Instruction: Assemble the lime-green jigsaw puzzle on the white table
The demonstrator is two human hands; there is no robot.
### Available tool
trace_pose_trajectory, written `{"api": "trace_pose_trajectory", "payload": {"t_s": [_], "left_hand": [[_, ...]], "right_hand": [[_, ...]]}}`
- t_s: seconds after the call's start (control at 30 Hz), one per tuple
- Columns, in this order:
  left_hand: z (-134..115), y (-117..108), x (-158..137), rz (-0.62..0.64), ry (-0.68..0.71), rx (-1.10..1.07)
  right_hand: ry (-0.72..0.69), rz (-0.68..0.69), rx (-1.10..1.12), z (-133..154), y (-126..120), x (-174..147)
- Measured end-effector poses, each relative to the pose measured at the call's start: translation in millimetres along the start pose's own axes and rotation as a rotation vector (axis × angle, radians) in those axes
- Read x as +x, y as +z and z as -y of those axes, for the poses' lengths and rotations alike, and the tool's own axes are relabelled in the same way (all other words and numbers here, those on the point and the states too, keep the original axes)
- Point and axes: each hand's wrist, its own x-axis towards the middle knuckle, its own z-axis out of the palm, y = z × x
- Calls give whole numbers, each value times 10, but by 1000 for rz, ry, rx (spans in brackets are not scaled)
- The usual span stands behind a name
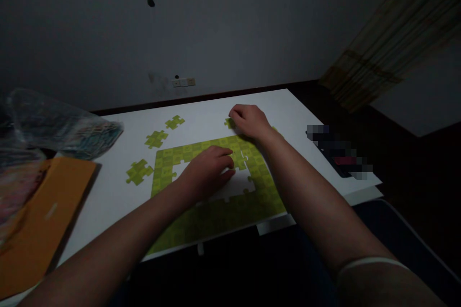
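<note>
Farthest left of the green puzzle frame (265, 177), a pinkish item in clear wrapping (16, 187) sits beside an orange envelope (54, 216). A clear plastic bag (95, 136), its contents too dim to identify, lies beyond the envelope, left of the frame and toward the wall. Closer in on the white desk (205, 120), a loose green piece (139, 171) lies just beside the frame's left edge; a second piece (156, 139) and a third piece (175, 122) lie off its far left corner. The frame has a white, unfilled middle. The left hand (211, 170) is over that middle, fingers loosely bent; whether it grasps anything I cannot tell. Past the frame's far edge, a fourth piece (229, 123) shows partly from under the curled fingers of the right hand (252, 120); I cannot tell whether they grip it. Right of the frame, well apart, lies a dark, pixelated object (329, 153).
</note>
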Motion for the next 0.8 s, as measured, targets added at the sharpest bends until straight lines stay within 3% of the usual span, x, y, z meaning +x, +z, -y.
{"api": "trace_pose_trajectory", "payload": {"t_s": [0.2,0.37,0.47,0.6,0.7,0.8], "left_hand": [[78,154,33,-162,-27,-229],[22,103,16,-214,-41,-363],[59,-58,-5,-239,-136,-469],[332,-433,-74,-281,-429,-660],[603,-706,-156,-468,-570,-792],[788,-837,-229,-664,-665,-848]], "right_hand": [[-5,5,0,-33,34,2],[8,-10,10,-64,44,5],[14,0,10,-76,40,0],[8,-4,29,-129,61,3],[6,-11,27,-176,89,10],[9,-9,12,-194,105,9]]}}
